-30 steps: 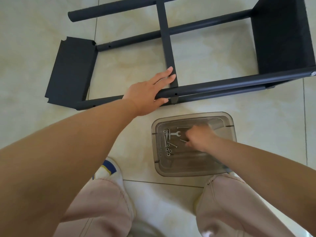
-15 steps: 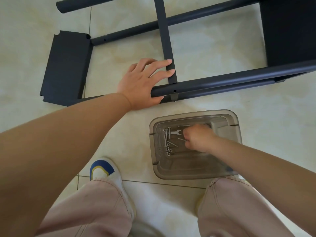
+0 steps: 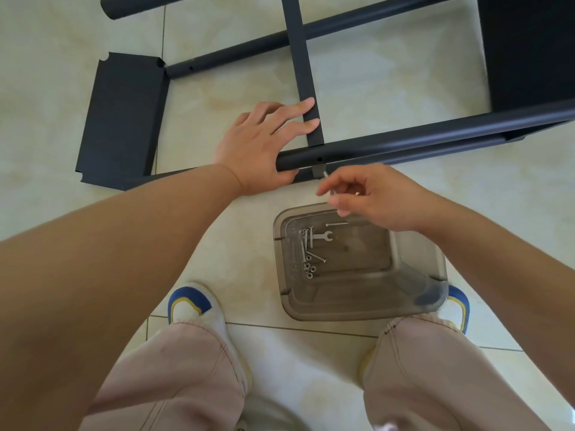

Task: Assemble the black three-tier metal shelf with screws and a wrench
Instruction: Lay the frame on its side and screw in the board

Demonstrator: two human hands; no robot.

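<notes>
above the tray (image 3: 413, 293), right hand (image 3: 373, 197) pinching a screw (image 3: 329, 181)

No readable text, label, brand, number or sign anywhere in view.

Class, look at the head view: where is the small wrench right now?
The wrench lies inside the clear plastic tray on the floor, near its far-left corner, beside the loose screws and below the right hand.
</notes>
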